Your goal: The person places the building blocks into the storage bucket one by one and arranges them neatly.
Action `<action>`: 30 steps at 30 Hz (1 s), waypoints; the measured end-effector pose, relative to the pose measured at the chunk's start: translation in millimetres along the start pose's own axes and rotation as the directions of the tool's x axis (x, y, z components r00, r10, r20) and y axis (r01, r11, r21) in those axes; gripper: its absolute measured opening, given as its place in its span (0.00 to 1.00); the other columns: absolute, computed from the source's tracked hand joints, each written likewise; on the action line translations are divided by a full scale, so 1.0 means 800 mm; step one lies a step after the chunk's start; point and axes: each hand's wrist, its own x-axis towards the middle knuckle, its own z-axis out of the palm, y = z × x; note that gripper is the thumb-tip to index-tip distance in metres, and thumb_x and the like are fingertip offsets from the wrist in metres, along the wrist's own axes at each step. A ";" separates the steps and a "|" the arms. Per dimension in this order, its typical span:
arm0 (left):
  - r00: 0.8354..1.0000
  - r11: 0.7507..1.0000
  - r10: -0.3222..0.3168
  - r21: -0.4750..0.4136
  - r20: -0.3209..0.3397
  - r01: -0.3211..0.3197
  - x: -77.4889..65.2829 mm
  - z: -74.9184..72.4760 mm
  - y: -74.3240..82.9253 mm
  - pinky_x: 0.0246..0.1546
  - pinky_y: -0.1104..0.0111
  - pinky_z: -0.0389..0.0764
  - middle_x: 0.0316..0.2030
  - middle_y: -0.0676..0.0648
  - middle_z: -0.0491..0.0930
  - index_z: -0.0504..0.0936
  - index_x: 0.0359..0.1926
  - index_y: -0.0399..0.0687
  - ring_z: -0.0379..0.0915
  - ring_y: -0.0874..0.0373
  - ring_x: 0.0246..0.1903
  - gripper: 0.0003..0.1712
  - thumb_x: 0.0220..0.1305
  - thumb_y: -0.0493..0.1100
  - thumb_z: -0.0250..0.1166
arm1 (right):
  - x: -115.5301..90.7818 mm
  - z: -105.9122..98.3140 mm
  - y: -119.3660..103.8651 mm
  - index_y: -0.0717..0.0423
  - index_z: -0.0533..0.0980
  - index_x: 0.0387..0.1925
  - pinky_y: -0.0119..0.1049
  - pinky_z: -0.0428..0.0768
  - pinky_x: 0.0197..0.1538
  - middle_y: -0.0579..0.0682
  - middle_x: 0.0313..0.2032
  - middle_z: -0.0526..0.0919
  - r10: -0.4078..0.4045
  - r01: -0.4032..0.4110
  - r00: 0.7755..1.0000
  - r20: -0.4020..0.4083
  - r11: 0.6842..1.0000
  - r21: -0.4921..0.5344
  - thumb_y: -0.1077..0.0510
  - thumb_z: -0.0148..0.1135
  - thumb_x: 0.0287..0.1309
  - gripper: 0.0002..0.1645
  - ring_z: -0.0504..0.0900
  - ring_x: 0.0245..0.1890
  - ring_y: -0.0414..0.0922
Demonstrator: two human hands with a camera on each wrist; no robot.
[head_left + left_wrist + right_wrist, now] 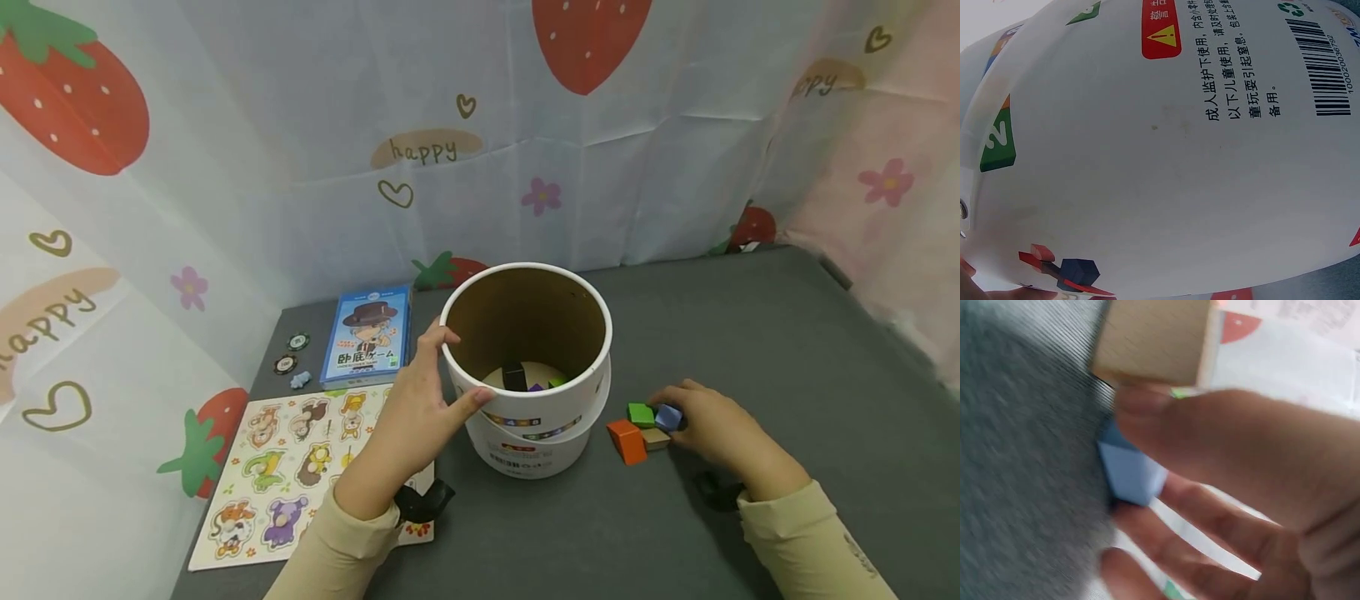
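A white bucket (536,421) stands upright on the grey table with some blocks at its bottom, among them a black block (514,377). My left hand (422,408) grips its rim at the left, thumb at the near side. In the left wrist view the printed bucket wall (1147,169) takes up most of the picture. To the right, my right hand (712,429) pinches a blue block (667,417) between thumb and fingers, low at the table. Beside it lie a green block (641,414), an orange block (627,442) and a plain wooden block (656,439).
Left of the bucket lies a board with animal pictures (281,467), partly under my left forearm. Behind it are a blue card box (367,336), two round chips (285,363) and a small light-blue piece (300,380). A strawberry-printed cloth (480,200) hangs behind the table.
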 end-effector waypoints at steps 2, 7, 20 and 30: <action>1.000 1.000 -0.004 -0.002 -0.004 0.004 -0.001 0.000 -0.002 0.45 0.49 0.75 0.73 0.53 0.48 0.53 0.63 0.59 0.72 0.47 0.52 0.43 0.56 0.72 0.58 | 0.003 0.006 -0.001 0.55 0.80 0.42 0.50 0.76 0.38 0.54 0.38 0.77 -0.008 0.008 0.999 -0.034 1.000 -0.005 0.66 0.73 0.44 0.20 0.79 0.34 0.52; 1.000 1.000 -0.008 0.011 -0.008 0.008 -0.002 0.000 -0.004 0.45 0.49 0.74 0.73 0.54 0.47 0.52 0.64 0.59 0.72 0.45 0.51 0.44 0.56 0.73 0.58 | 0.005 0.003 -0.010 0.54 0.80 0.42 0.51 0.77 0.32 0.56 0.38 0.77 0.049 -0.056 0.994 -0.103 0.996 -0.065 0.64 0.73 0.46 0.18 0.79 0.32 0.53; 0.999 0.999 0.047 0.007 -0.028 -0.047 0.001 0.000 -0.004 0.41 0.54 0.76 0.72 0.52 0.50 0.54 0.64 0.58 0.76 0.51 0.44 0.45 0.54 0.76 0.55 | 0.027 -0.114 -0.143 0.54 0.80 0.49 0.46 0.78 0.31 0.56 0.44 0.74 -0.138 0.149 0.749 -0.648 0.988 -0.038 0.63 0.72 0.50 0.22 0.79 0.32 0.47; 0.998 0.998 0.050 0.029 -0.034 -0.050 0.003 0.002 -0.007 0.38 0.55 0.77 0.68 0.46 0.58 0.53 0.65 0.55 0.78 0.52 0.39 0.47 0.54 0.77 0.52 | 0.067 -0.110 -0.207 0.50 0.82 0.45 0.37 0.79 0.37 0.46 0.49 0.77 -0.401 0.417 0.832 -0.383 0.908 -0.045 0.65 0.70 0.52 0.18 0.81 0.38 0.44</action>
